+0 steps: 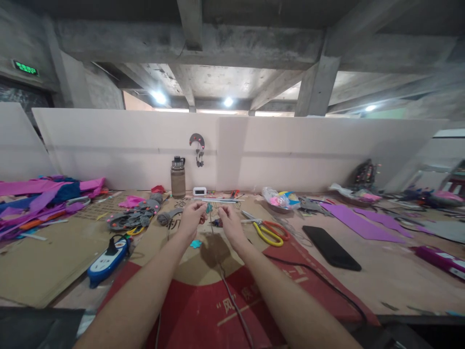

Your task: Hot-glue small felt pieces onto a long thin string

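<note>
Above the tabletop (381, 271), the left hand (192, 217) pinches a small teal piece (209, 208) atop a thin wire (211, 227). The right hand (229, 222), just beside, has its grip curled shut, contents unclear. Yellow-handled scissors (267, 230) and a black phone (331, 247) lie rightward.

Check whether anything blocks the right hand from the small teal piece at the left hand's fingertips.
Nothing visible does. The teal piece sits at the fingertips of the left hand; the right hand is raised close beside it, with only a thin wire hanging in the gap.
</note>
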The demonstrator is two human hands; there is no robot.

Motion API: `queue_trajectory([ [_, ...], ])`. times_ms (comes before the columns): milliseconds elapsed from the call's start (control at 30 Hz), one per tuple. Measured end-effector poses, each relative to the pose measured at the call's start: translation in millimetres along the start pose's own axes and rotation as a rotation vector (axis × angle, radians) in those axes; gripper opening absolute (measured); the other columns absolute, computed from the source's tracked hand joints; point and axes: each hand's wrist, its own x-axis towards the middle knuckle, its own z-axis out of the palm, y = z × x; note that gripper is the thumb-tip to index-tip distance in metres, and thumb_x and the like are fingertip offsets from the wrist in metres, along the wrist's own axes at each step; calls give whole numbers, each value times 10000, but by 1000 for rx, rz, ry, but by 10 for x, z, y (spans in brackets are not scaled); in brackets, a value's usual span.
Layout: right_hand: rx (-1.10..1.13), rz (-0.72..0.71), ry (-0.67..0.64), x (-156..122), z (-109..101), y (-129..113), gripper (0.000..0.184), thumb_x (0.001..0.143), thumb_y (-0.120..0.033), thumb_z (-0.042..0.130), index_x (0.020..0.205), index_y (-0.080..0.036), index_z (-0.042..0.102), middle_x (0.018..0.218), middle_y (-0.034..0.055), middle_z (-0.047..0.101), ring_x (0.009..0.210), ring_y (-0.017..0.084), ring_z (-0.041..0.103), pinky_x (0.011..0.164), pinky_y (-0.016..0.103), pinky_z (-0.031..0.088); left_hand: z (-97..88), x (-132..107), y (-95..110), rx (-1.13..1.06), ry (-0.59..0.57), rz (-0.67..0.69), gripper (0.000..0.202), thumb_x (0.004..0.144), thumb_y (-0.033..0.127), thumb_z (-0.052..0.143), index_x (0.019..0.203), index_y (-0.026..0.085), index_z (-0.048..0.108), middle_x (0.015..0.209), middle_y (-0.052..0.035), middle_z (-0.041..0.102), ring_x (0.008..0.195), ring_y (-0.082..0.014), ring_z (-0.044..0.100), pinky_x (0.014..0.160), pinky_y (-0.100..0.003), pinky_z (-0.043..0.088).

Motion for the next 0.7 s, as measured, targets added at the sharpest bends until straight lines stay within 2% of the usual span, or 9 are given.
queue_trajectory([
  [267,-16,-11,-49,-50,67,57,253,797,-379,448,923,-184,546,784,38,599,727,168,544,608,281,429,-18,-4,-17,28,-11,-68,289,620,392,685,714,137,584,532,22,527,462,-64,465,409,-166,281],
  [433,-30,-15,-48,-62,52,60,226,796,-340,451,915,-188,568,769,41,609,740,175,553,600,282,429,-3,1,-55,60,-21,-130,304,583,376,709,716,129,593,521,36,487,440,-47,399,378,-154,202],
  [567,-59,-19,-45,-53,19,33,194,789,-314,444,867,-197,577,746,32,604,754,174,547,618,280,422,-7,5,-77,59,-38,-149,321,567,375,722,739,131,604,527,41,480,442,-45,389,379,-153,190],
  [700,-98,-87,-74,-61,13,-6,148,765,-285,437,741,-194,552,730,24,586,767,168,529,652,275,402,-23,11,-89,68,-44,-159,323,566,378,725,735,128,610,546,36,492,449,-42,395,385,-155,207],
])
